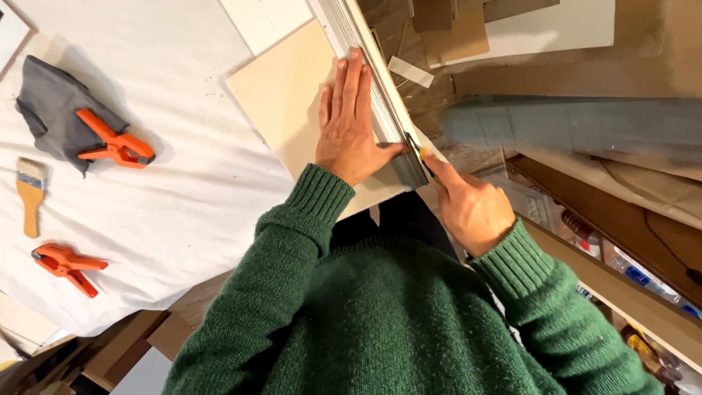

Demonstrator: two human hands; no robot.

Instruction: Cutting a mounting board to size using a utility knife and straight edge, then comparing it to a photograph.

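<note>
A small knife (pixel 415 148) with a yellow and black body is pinched in the right hand (pixel 468 205), forefinger stretched along its top, and is set against the near end of a long metal straightedge (pixel 380 88). The blade itself is too small to be made out. The straightedge is laid along the right edge of a pale board (pixel 281 99) and is pressed down by the left hand (pixel 349 121), which is spread flat, fingers together, thumb against the rule. The board is carried by a surface (pixel 175 190) covered in white cloth. Farther left on that cloth, two orange spring clamps (pixel 117 146) (pixel 66 265) are seen, the upper one resting on a grey rag (pixel 55 106), with a wooden-handled brush (pixel 31 196) between them.
</note>
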